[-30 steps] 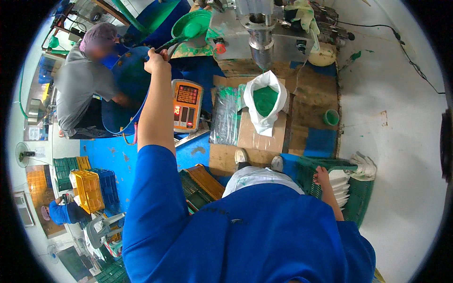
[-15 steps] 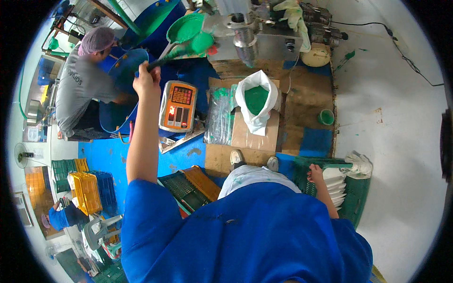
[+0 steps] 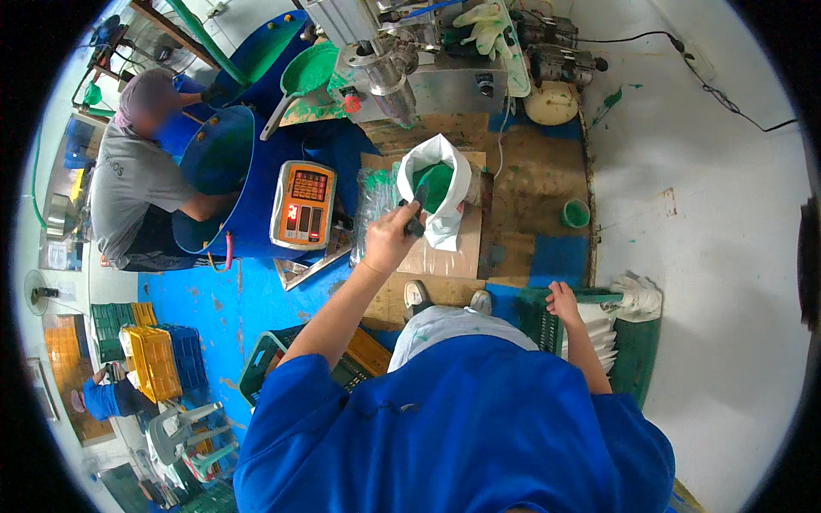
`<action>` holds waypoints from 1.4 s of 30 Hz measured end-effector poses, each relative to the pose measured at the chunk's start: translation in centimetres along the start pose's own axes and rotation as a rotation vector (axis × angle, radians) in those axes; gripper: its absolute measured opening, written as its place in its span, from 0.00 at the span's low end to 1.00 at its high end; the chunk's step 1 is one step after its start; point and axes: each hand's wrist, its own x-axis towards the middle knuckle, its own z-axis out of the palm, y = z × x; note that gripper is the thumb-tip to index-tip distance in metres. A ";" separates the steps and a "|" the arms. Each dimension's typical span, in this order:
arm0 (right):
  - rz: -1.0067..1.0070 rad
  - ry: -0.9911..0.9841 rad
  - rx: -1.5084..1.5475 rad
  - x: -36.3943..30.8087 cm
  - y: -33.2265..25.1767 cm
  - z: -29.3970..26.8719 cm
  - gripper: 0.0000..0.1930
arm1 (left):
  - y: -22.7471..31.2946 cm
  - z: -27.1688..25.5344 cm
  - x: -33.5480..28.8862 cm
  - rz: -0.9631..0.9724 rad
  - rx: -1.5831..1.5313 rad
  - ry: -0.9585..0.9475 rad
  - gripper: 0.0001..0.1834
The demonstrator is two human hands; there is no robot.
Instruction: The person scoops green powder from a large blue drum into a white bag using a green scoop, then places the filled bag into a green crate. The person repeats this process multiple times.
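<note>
Head — handle (image 3: pixel 415 227) in fingers (image 3: pixel 399 215); bag (image 3: pixel 442 229) beyond.

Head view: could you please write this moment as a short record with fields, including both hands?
Left hand: grips a dark-handled tool at the bag's mouth
White bag: open, green material inside
Right hand: near the green crate; no held object visible
Scale: orange panel, lit display, left of the bag
Co-worker: grey shirt, one arm inside a blue barrel
</note>
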 end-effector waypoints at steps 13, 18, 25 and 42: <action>0.067 -0.129 -0.189 0.0 -1.1 2.4 0.15 | 3.2 -3.5 -2.6 -0.612 -0.352 0.216 0.09; 0.055 -0.155 -0.272 2.4 -3.7 4.1 0.15 | -0.8 -6.9 -1.6 -1.243 -0.899 0.756 0.09; 0.053 -0.120 -0.150 5.0 -11.4 8.3 0.16 | -13.6 -16.1 6.5 -0.948 -0.880 1.000 0.10; -0.452 0.101 -0.944 21.5 -33.5 18.2 0.19 | -20.4 1.5 -1.9 -1.214 -0.663 -0.581 0.07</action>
